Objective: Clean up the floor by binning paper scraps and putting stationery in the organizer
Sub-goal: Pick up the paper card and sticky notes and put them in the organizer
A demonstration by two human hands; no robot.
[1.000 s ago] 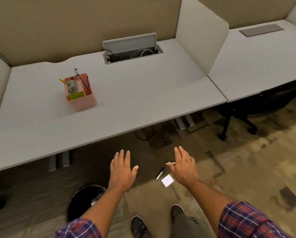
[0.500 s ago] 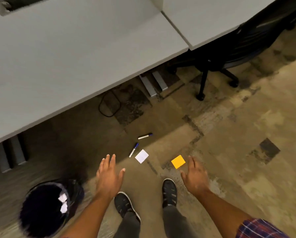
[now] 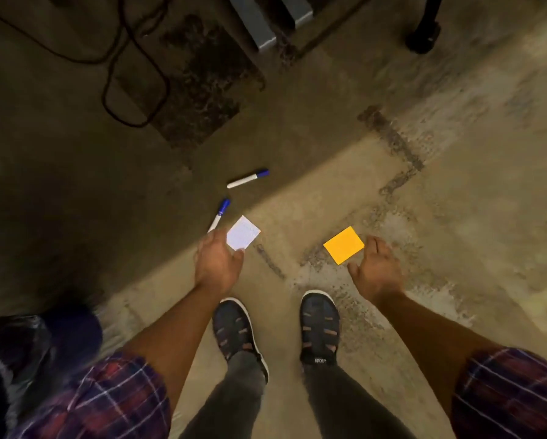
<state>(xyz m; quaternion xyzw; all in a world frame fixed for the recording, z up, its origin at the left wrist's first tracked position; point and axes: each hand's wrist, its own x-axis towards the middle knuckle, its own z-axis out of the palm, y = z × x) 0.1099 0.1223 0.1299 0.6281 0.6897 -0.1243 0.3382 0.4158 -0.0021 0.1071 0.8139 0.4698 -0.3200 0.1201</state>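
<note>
A white square paper scrap (image 3: 243,232) lies on the floor, and my left hand (image 3: 218,261) reaches down over its near-left corner, fingers curled at its edge. An orange square paper scrap (image 3: 343,244) lies to the right; my right hand (image 3: 375,269) hovers just beside it with thumb and fingers spread. Two white markers with blue caps rest further out: one marker (image 3: 219,214) just above my left hand, the other marker (image 3: 248,179) beyond it. The organizer is out of sight.
A black bin with a liner (image 3: 18,353) sits at the lower left edge. A black cable (image 3: 132,58) loops on the dark floor ahead. Grey desk feet (image 3: 256,23) and a chair castor (image 3: 422,36) stand at the top. My shoes (image 3: 319,324) are below the scraps.
The view has tilted from the desk down to the floor. Both hands have dropped toward the scraps, the left to the white one, the right to the orange one.
</note>
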